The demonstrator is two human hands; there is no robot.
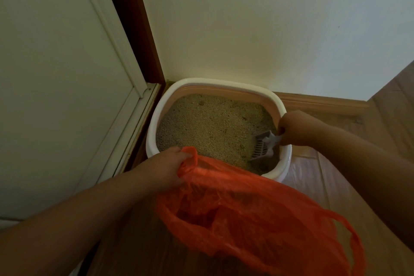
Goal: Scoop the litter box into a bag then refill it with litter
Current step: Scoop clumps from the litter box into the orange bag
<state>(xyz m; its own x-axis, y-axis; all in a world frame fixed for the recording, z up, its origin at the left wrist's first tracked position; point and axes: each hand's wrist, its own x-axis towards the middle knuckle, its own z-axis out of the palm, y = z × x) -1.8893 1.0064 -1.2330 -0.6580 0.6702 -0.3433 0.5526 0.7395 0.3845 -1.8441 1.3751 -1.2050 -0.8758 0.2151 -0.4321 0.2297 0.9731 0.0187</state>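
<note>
Orange plastic bag [253,210] hangs open at the litter box's [154,116] near rim, its edge gripped by the left hand [165,170]. Right hand [293,129], fingers curled, pinches a grey scoop's [263,147] handle; the scoop rests in the litter [212,127] by the box's right wall.

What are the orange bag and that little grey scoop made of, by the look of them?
Orange bag: thin plastic film, apparently; it crinkles, shines slightly and lets light through. Grey scoop: moulded hard plastic, probably matte, with slotted ribs and a rigid shape.
</note>
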